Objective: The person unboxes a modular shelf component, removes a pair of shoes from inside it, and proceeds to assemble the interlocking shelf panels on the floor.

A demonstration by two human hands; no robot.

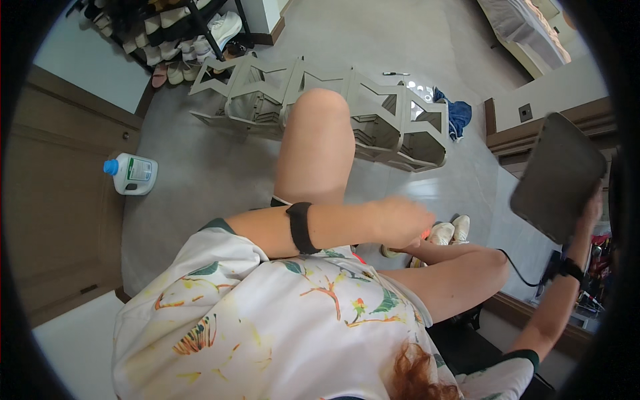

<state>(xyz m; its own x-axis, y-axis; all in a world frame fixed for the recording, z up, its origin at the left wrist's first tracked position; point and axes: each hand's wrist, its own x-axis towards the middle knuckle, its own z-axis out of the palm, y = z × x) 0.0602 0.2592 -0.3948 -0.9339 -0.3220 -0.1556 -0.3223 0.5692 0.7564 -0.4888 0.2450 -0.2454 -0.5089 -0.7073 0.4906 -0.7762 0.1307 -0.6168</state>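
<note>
My right hand (pixel 591 208) grips the lower edge of a flat dark-grey panel (pixel 560 177) with rounded corners, raised at the right side. My left hand (pixel 403 223) is in front of my body, above my lap, smeared by motion. Its fingers look curled, and a small bit of orange shows at them; what it is stays unclear. A black band (pixel 303 228) circles my left forearm. Beyond my raised knee, a beige plastic folding rack (pixel 320 77) with several angular openings stretches across the floor.
A white jug (pixel 135 175) with a blue cap stands near the wooden door (pixel 63 193) at left. Shoes (pixel 175 50) crowd a rack at the far left. Blue denim cloth (pixel 459 117) lies beside the folding rack. White shoes (pixel 441 234) sit near my leg; a bed (pixel 527 33) is far right.
</note>
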